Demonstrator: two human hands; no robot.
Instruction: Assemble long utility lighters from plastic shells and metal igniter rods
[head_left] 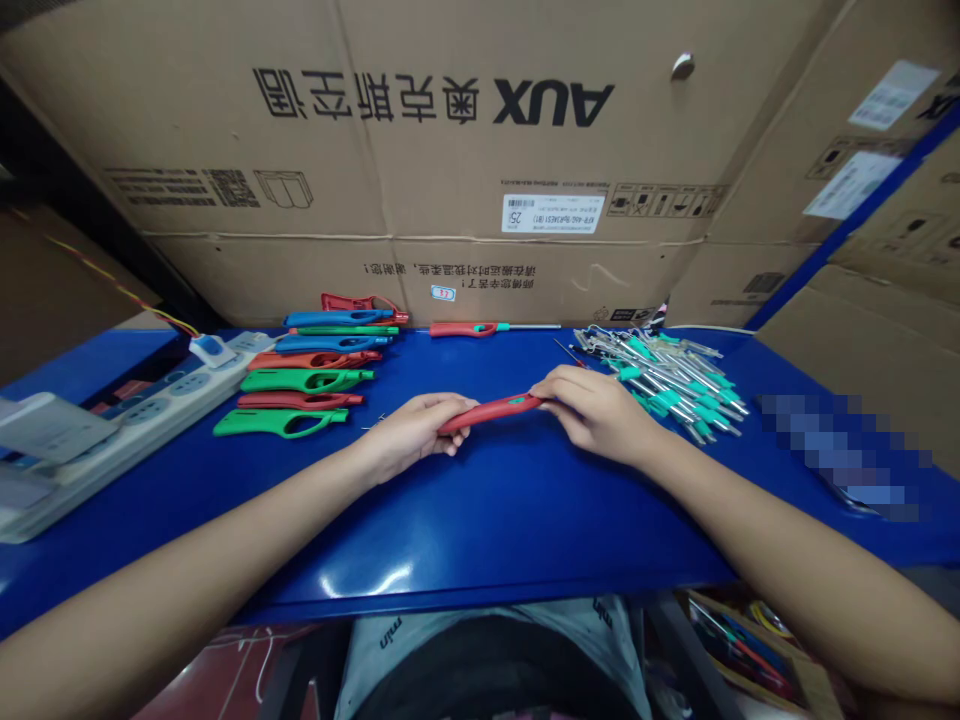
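Over the middle of the blue table, a red lighter handle [491,411] with a small green part is held between both hands. My left hand [421,432] is closed around its left end. The fingers of my right hand [589,410] pinch its right end and hide the tip. Left of my left hand lies a row of red, green and blue lighter handles [311,380]. Behind my hands rests a red lighter [465,329] with a long metal tube. A pile of metal lighter tubes with green parts [667,380] lies right of my right hand.
A white power strip [165,410] with plugs runs along the table's left side. Large cardboard [420,190] stands upright behind the blue table [480,540]. A blurred-out object [847,455] lies at the right. Below, a box [750,650] holds assorted items.
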